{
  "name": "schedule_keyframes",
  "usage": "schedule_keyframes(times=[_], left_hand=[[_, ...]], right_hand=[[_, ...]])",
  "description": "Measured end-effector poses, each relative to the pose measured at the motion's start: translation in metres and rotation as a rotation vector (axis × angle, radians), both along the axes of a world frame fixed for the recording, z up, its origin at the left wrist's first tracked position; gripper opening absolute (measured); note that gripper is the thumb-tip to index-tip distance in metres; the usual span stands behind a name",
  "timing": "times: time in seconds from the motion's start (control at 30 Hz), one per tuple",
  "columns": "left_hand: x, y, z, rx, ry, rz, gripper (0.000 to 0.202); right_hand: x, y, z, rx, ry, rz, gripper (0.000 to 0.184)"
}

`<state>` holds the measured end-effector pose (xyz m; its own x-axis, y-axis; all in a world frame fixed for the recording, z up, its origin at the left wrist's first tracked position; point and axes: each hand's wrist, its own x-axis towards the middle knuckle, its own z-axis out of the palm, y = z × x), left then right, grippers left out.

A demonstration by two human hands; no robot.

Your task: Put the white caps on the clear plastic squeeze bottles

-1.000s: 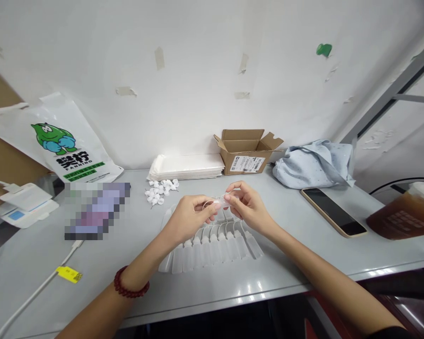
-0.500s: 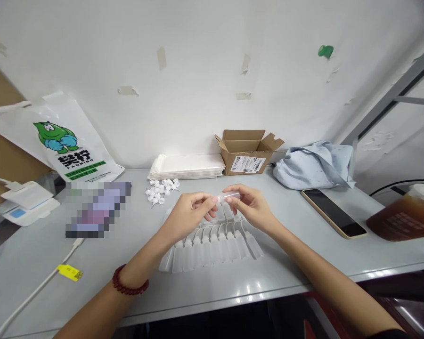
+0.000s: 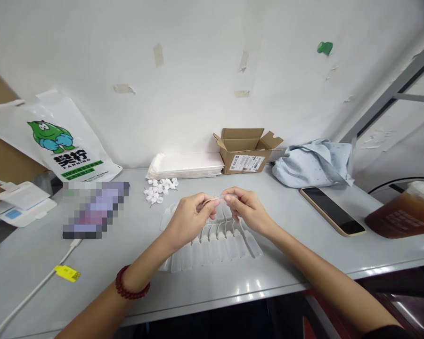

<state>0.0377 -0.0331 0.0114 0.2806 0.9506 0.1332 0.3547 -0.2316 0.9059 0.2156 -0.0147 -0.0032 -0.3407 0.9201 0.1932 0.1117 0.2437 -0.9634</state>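
Both of my hands meet above the grey table, pinching one small clear plastic bottle between their fingertips. My left hand has closed fingers on the bottle's left end, at what looks like a small white cap. My right hand grips the bottle's body from the right. Directly below the hands lies a row of several small translucent bottles with caps, laid side by side. A heap of small white caps lies further back to the left.
A stack of white bags and an open cardboard box stand by the wall. A light blue cloth, a phone and a brown drink container are at right. A printed plastic bag, a white charger and cable lie left.
The hands dipped slightly and drew closer together, the fingers closing over the small bottle, which is now more hidden than half a second ago. Nothing else on the table moved.
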Motion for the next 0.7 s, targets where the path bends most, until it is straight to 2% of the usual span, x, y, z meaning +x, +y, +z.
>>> schedule_keyframes(times=[0.17,0.27,0.33,0.53,0.7], left_hand=[[0.000,0.000,-0.006,0.347,0.203,0.038,0.020],[0.000,0.001,-0.008,0.404,0.197,0.049,0.015],[0.000,0.001,-0.006,0.344,0.150,0.061,0.015],[-0.001,0.002,0.003,-0.014,-0.025,0.026,0.028],[-0.004,0.005,0.006,-0.125,-0.091,-0.050,0.037]], right_hand=[[-0.003,0.000,0.003,-0.236,0.168,0.070,0.039],[-0.002,0.002,0.005,-0.272,0.209,0.103,0.038],[0.000,0.003,0.005,-0.232,0.194,0.088,0.036],[0.003,0.004,0.005,-0.001,0.044,-0.002,0.033],[0.004,0.003,0.004,0.021,0.030,0.006,0.033]])
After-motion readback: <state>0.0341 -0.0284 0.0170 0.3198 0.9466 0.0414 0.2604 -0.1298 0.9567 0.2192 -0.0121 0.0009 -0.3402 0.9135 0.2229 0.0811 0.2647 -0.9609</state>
